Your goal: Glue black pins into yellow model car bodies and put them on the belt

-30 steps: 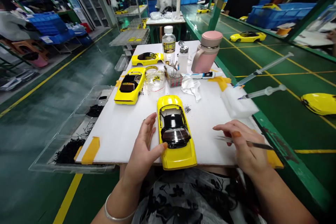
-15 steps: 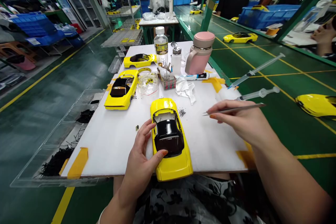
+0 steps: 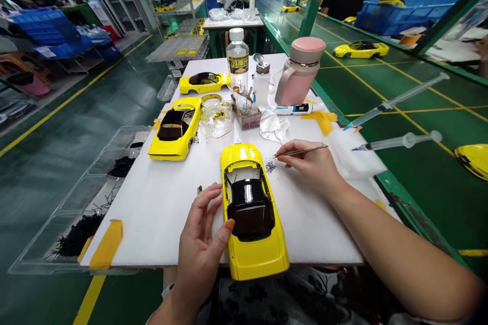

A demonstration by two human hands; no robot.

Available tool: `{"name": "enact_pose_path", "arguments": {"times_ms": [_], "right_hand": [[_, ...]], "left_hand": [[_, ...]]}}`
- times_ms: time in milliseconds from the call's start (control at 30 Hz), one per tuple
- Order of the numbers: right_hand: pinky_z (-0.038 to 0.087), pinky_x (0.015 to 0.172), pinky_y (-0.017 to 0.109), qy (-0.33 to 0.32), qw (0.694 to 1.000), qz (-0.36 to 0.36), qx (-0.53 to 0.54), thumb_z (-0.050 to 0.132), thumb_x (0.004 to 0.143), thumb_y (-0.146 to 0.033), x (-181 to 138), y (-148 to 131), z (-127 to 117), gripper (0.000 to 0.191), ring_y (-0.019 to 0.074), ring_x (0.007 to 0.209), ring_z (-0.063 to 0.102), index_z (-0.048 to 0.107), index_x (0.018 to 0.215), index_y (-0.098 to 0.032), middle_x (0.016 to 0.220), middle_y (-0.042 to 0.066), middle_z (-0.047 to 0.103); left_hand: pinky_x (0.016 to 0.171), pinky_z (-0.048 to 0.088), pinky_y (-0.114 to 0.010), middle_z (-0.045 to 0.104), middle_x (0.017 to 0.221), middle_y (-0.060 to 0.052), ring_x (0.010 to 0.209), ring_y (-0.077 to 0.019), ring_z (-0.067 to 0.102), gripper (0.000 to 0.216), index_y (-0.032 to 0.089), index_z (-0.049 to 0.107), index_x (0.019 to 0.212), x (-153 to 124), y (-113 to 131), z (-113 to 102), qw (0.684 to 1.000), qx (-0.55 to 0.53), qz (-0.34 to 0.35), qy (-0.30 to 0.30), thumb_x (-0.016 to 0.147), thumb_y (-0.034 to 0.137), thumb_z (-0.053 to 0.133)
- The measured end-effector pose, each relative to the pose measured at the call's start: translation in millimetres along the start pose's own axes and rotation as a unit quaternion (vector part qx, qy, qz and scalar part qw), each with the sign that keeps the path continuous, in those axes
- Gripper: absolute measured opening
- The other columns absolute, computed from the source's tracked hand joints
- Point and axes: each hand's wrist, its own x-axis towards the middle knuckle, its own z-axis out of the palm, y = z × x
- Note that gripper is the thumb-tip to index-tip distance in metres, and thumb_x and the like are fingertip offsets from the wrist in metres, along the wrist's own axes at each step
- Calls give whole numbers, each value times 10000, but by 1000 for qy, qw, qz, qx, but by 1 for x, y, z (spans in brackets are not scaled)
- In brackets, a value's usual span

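Note:
A yellow model car body (image 3: 259, 256) with a dark roof and rear window lies on the white work board, its tail toward me. My left hand (image 3: 200, 238) steadies its left side, fingers curled against the edge and thumb by the rear window. In my right hand (image 3: 305, 167) is a pair of metal tweezers (image 3: 305, 151), pinched between thumb and fingers. Their tips hover at or just above a small heap of tiny black parts (image 3: 270, 166); whether they hold a part is too small to tell. A small dark piece (image 3: 199, 190) lies beside my left fingers.
Two more yellow car bodies (image 3: 173, 147) stand back left, near a clear plastic bag (image 3: 217, 121). A bottle (image 3: 237, 56), a pink mug (image 3: 299, 73), a glue tube (image 3: 293, 109) and crumpled tissue (image 3: 274, 128) stand behind. Syringes (image 3: 400, 142) lie right; a clear tray (image 3: 49, 233) sits left.
My right hand has moved left and away from me, bringing the tweezers to the black parts. My left thumb has slid back toward the car's left edge. The view has shifted slightly.

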Motion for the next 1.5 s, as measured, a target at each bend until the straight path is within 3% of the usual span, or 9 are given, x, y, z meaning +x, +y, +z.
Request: {"name": "enact_pose_path", "arguments": {"times_ms": [300,833,1200,1500], "right_hand": [[581,656,301,-11,1000,-2,8,753,752,-314,0,5,5,145,182,699,708,771,778,-172,800,74,770],[571,628,323,19,1000,14,-17,732,759,-298,2,5,1,128,192,664,705,775,789,-182,816,77,787],[555,649,335,9,1000,4,-27,712,759,-301,2,6,5,127,195,661,699,768,768,-187,781,66,779],[493,569,296,29,998,9,-60,775,779,-331,2,2,5,151,178,572,683,767,790,-180,687,43,752]], "left_hand": [[1186,469,-251,604,1510,-37,1455,-192,539,408,332,634,1349,-1,0,1,1000,1,24,-5,955,277,723],[1209,480,-356,590,1515,-93,1470,-249,528,431,276,614,1367,-4,2,1,1000,11,22,-1,949,260,717],[1204,486,-347,600,1504,-81,1467,-245,531,426,289,616,1358,-3,1,2,1000,7,20,2,947,263,724],[1205,473,-311,601,1501,-63,1464,-227,530,420,320,619,1360,-3,2,1,1000,-4,16,-6,955,261,717]]}}
